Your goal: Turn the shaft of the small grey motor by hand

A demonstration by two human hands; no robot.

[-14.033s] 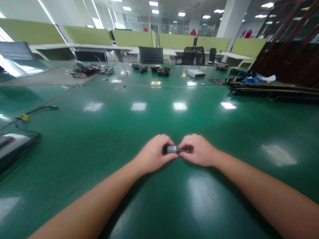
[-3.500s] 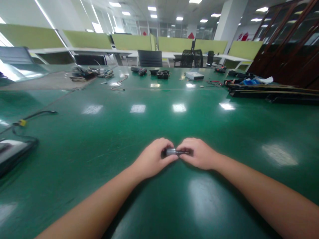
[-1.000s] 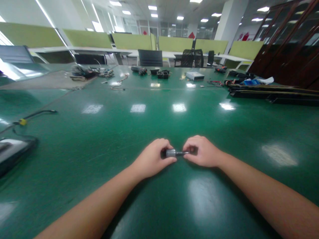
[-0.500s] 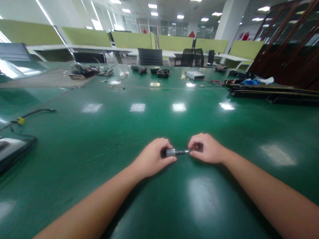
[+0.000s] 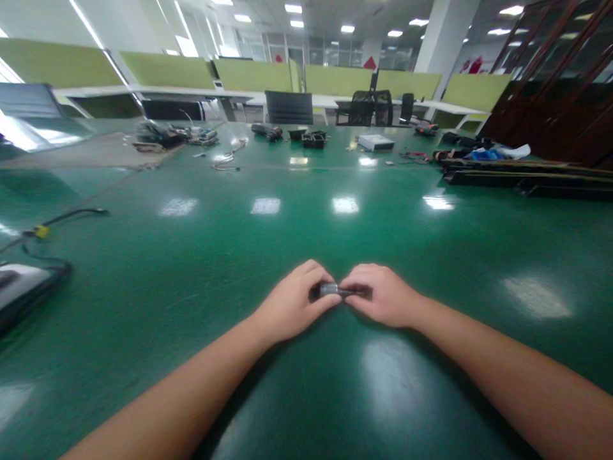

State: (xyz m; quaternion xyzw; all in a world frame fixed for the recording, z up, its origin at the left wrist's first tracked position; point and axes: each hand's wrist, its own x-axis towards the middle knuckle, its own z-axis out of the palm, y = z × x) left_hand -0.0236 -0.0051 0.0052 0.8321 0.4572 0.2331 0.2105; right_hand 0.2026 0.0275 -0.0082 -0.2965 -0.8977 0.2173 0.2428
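A small metal cylinder point(image 5: 328, 290) with a thin dark shaft point(image 5: 345, 292) lies sideways between my hands, low over the green table point(image 5: 215, 255). My left hand point(image 5: 297, 303) is closed round the cylinder, thumb below and fingers above. The thumb and fingers of my right hand point(image 5: 383, 295) pinch the shaft close to the cylinder. The fingertips of both hands nearly meet. My fingers hide part of the object, and its fine details are blurred.
At the left edge lies a grey and black device point(image 5: 23, 287) near a black cable point(image 5: 71, 216) with a yellow tag. Long black strips point(image 5: 527, 177) lie at the back right. Electronic parts point(image 5: 313, 138) and a flat silver box point(image 5: 376, 142) stand along the far side.
My right hand has moved left along the shaft, up to the cylinder, and now covers more of the shaft. My left hand has hardly moved.
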